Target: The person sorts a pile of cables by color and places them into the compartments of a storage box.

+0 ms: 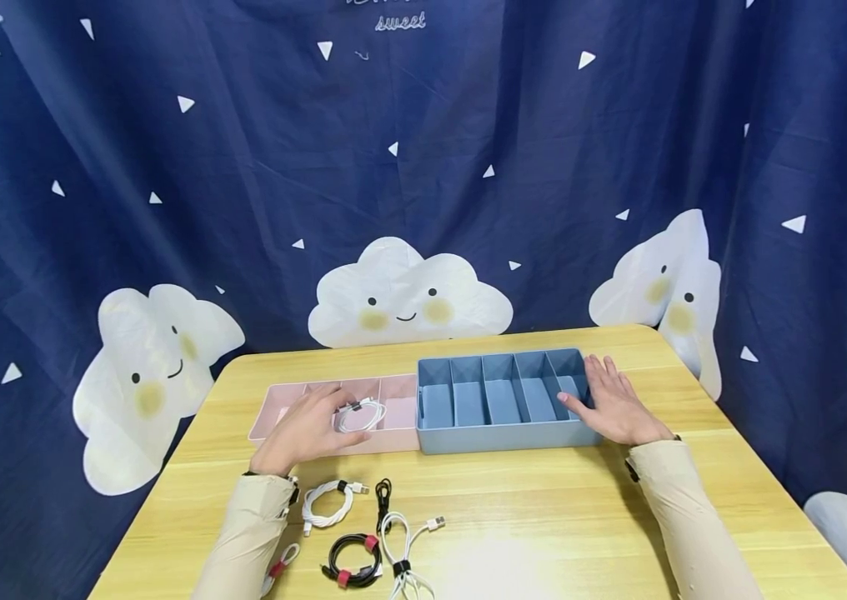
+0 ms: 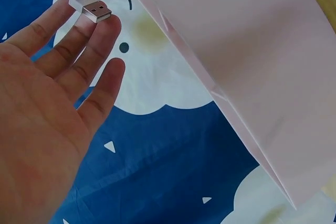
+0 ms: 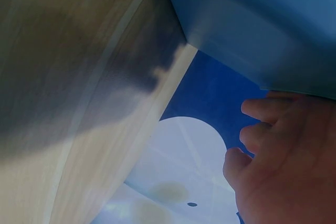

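Note:
My left hand (image 1: 311, 425) pinches a coiled white USB cable (image 1: 362, 414) over the pink divided box (image 1: 393, 437). In the left wrist view the cable's metal USB plug (image 2: 97, 10) lies against the fingertips; the thumb is hidden there. My right hand (image 1: 618, 404) rests at the right end of the blue divided box (image 1: 506, 437), fingers extended along its outer side and thumb reaching over the rim. In the right wrist view the fingers (image 3: 257, 135) are right under the edge of the blue wall (image 3: 252, 35).
On the wooden table (image 1: 543, 517), nearer me, lie a twisted white cable (image 1: 328, 518), a small black cable (image 1: 383, 504), a black cable with red ties (image 1: 333, 552), a looser white cable (image 1: 403, 568) and a white cable with a red tie (image 1: 279, 568). A curtain (image 1: 423, 192) hangs behind.

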A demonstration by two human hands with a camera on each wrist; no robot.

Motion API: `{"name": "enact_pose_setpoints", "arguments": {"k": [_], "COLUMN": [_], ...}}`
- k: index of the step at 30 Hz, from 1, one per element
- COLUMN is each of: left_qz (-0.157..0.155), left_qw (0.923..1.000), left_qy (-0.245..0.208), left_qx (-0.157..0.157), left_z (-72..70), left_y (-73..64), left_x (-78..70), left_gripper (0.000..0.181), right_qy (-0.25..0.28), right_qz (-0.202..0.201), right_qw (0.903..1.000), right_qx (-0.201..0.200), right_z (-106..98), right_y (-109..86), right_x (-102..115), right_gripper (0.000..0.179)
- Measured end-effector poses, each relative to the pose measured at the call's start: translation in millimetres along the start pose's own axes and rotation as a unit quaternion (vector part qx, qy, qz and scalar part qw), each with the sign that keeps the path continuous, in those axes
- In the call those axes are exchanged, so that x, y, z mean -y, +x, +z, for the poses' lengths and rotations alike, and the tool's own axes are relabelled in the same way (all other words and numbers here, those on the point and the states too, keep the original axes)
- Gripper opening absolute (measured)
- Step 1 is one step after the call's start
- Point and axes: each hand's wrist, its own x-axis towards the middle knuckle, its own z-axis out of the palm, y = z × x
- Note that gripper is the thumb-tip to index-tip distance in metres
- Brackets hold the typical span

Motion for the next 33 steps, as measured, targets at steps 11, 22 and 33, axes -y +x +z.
{"name": "enact_pose_setpoints", "arguments": {"k": [11, 22, 33], "left_qz": [0.002, -0.008, 0.002], "left_qw": [0.9999, 0.9994, 0.9989], "left_qy": [0.008, -0.008, -0.008], "left_qx": [0.009, 0.033, 0.047], "left_z": [2.6, 8.0, 14.5], "left_y": [8.6, 18.6, 28.5], "left_x": [-3.6, -9.6, -11.0], "left_gripper": [0.058, 0.069, 0.064], "right_qy": [-0.001, 0.001, -0.002], "right_qz": [-0.001, -0.003, 0.0], "right_qw": [1.0, 1.0, 1.0], "right_qx": [-0.001, -0.002, -0.002], "right_z": [1, 0, 3], "right_y": [1.3, -0.9, 2.7], "right_x": [0, 2, -2], "right_gripper": [0.105, 0.103, 0.105]}}
